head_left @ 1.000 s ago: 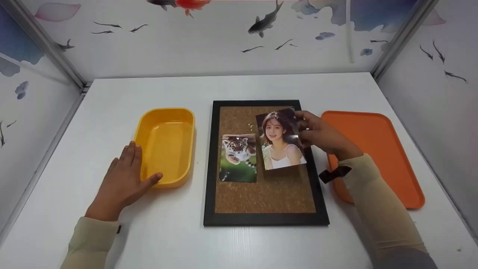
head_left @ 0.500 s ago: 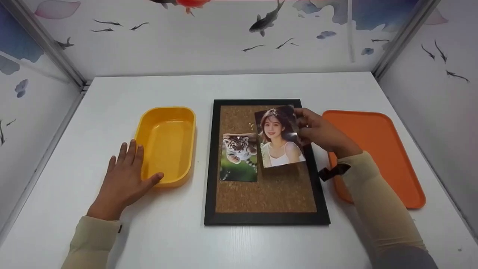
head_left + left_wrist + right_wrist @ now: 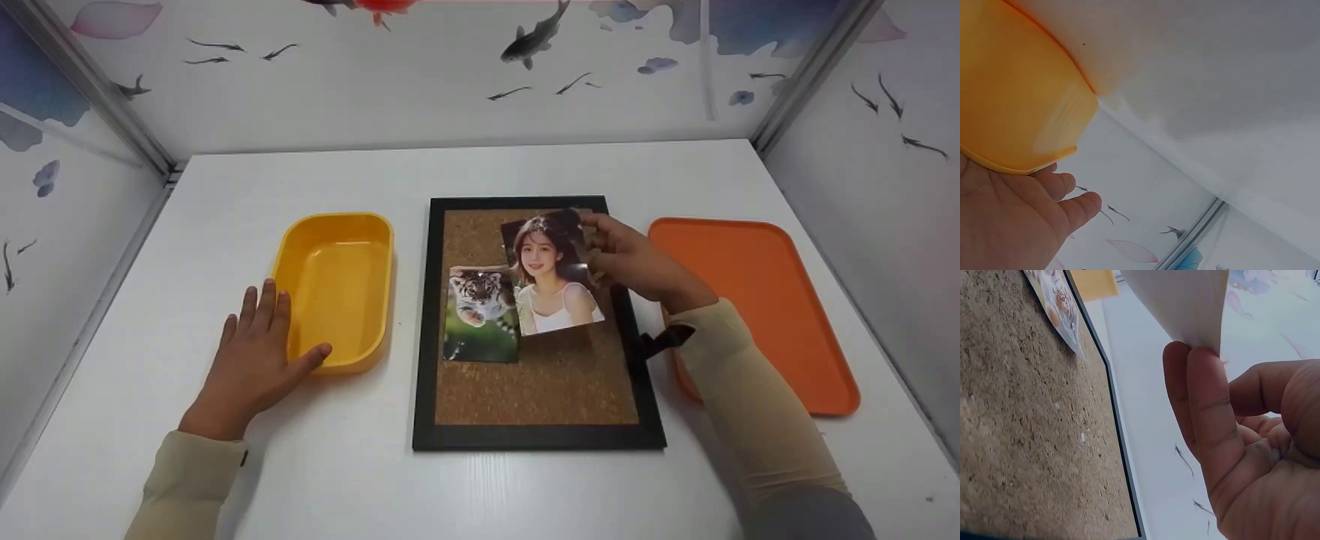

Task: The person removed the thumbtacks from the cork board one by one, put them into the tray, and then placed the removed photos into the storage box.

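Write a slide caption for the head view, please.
Right hand holds a portrait photo over a corkboard while left hand touches a yellow tray.

Left fingers (image 3: pixel 265 306) extend forward (slightly spread); right fingers (image 3: pixel 1210 396) pinch.

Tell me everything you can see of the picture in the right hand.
The picture is a thin rectangular print, seemingly glossy paper, showing a dark-haired person in a white top against a dark background. Its back, seen from the right wrist, is plain whitish, and the sheet looks slightly bent. The right hand pinches its right edge. It is held tilted above the corkboard, with shadow beneath. From the head view it slightly overlaps the tiger photo; I can't tell whether they touch.
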